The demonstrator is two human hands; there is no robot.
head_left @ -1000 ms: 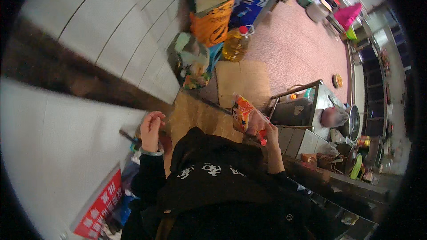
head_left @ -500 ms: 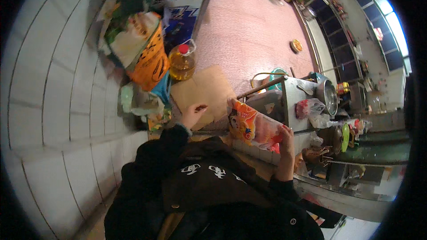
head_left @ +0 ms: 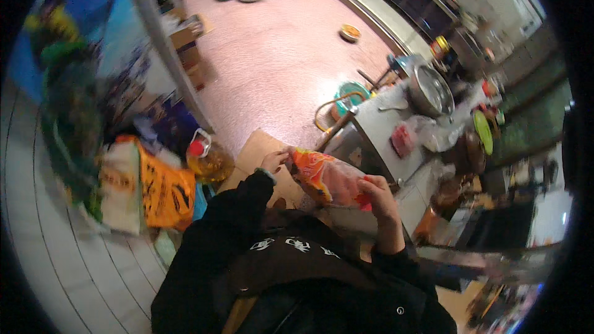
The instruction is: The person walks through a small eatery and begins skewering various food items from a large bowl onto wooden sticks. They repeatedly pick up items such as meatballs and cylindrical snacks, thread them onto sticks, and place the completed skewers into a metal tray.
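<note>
In front of my body is a soft plastic food packet (head_left: 328,176), orange-red at its left end, with a clear part showing pinkish long pieces that look like sausages. My right hand (head_left: 380,196) is closed on its right end. At the upper left corner of the packet, my left hand (head_left: 274,161) has its fingers bent and pinched on the edge. The packet slants down to the right and looks sealed where it shows. Beneath my left hand, a flat piece of cardboard (head_left: 255,146) lies on the floor.
An oil jug (head_left: 209,159) with a red cap and an orange bag (head_left: 168,192) stand at my left. To the right is a grey table (head_left: 377,120) with a metal basin (head_left: 430,91) and a clear bag of red food (head_left: 403,140). A teal bucket (head_left: 352,94) sits beside it.
My left hand, earlier apart from the packet with its fingers loose, has come to its left corner. My right hand keeps its hold. The view has turned, showing more floor.
</note>
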